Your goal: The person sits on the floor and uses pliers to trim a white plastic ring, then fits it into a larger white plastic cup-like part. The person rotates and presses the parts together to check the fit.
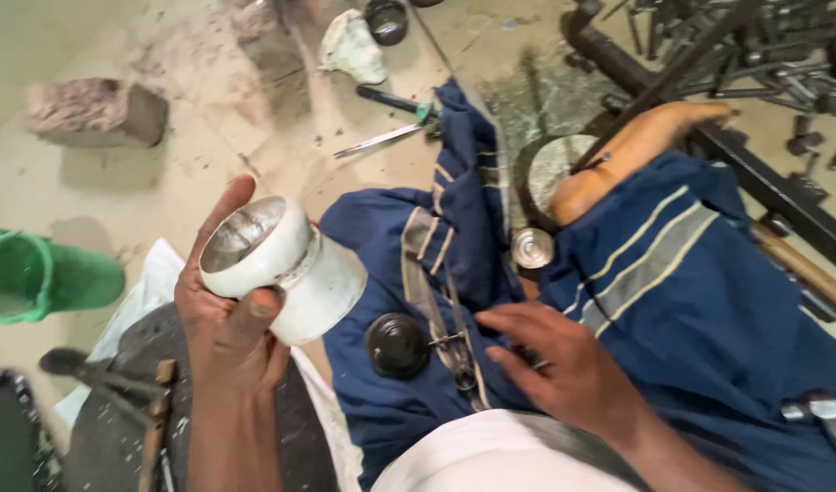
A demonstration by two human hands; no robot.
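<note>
White pipe fitting (286,269), short and cylindrical with a wider collar at one end, sits in the left hand (227,319), raised at the near left. Its surface is scuffed and smudged grey. The long axis runs from near right to far left, and the open collar end faces far left and upward, showing a grey, hollow inside. The left hand wraps it, thumb on the near side and fingers curled behind the collar. The right hand (564,364) rests on blue striped cloth (673,282) at near right, fingers spread loosely; whether it pinches anything there cannot be told. A black round knob (397,344) lies just left of it. A green bucket (40,276) lies tipped at far left.
</note>
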